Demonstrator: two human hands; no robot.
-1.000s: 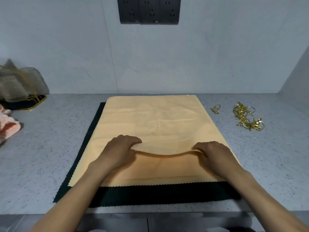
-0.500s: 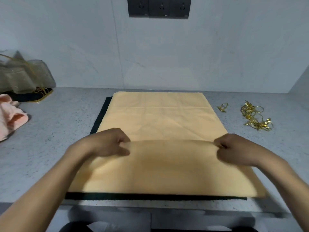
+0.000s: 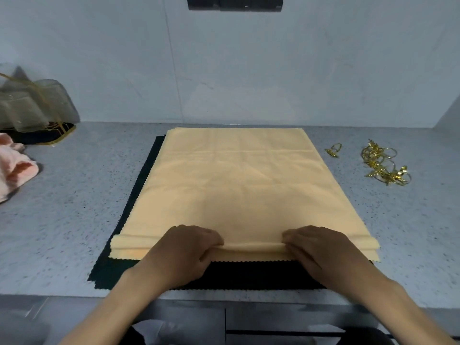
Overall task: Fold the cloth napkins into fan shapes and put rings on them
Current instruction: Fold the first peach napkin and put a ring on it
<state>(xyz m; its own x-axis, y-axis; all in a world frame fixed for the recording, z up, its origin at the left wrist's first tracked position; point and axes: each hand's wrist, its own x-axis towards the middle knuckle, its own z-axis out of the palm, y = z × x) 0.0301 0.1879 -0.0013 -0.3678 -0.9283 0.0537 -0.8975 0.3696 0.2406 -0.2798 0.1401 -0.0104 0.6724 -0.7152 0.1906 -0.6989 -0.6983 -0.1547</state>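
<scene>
We count two hands: left hand (image 3: pixel 184 247), right hand (image 3: pixel 321 247). One peach napkin (image 3: pixel 239 185), one dark napkin (image 3: pixel 249 272) beneath. One lone gold ring (image 3: pixel 334 149); far-right ring heap (image 3: pixel 384 163) uncountable.

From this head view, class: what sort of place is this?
Probably a kitchen-style worktop: a speckled countertop against a plain wall with a socket panel, and cabinet fronts below its edge.

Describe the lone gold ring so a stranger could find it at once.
Start at the peach napkin spread on the grey speckled counter. Just off its far right edge lies a single gold napkin ring. It lies alone, apart from the tangled pile of gold rings farther right.
</scene>
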